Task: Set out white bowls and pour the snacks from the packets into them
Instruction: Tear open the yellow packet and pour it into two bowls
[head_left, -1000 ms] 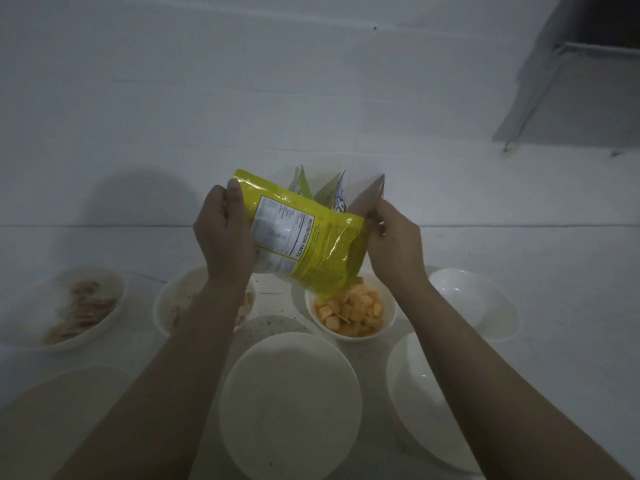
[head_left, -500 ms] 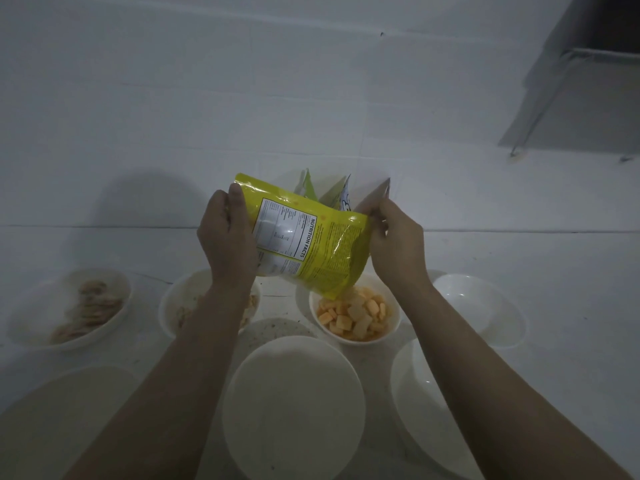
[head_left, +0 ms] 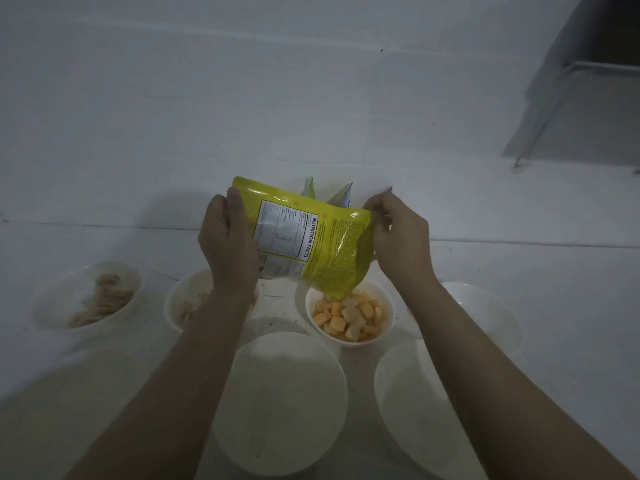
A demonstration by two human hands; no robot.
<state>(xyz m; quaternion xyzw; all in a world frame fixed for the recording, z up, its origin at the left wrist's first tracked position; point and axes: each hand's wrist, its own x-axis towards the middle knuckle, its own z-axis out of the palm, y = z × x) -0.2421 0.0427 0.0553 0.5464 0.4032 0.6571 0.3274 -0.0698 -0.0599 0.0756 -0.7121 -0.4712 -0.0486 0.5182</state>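
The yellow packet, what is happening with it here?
A person holds the yellow packet tilted, left hand at its upper end and right hand at its side, mouth down over a white bowl. Orange snacks already lie in it. Other bowls stand around, some with food.

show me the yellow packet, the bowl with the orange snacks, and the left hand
yellow packet [head_left: 332, 251], head view, crinkled back panel.
bowl with orange snacks [head_left: 387, 299], head view, far right rim.
left hand [head_left: 225, 244], head view, back of hand.
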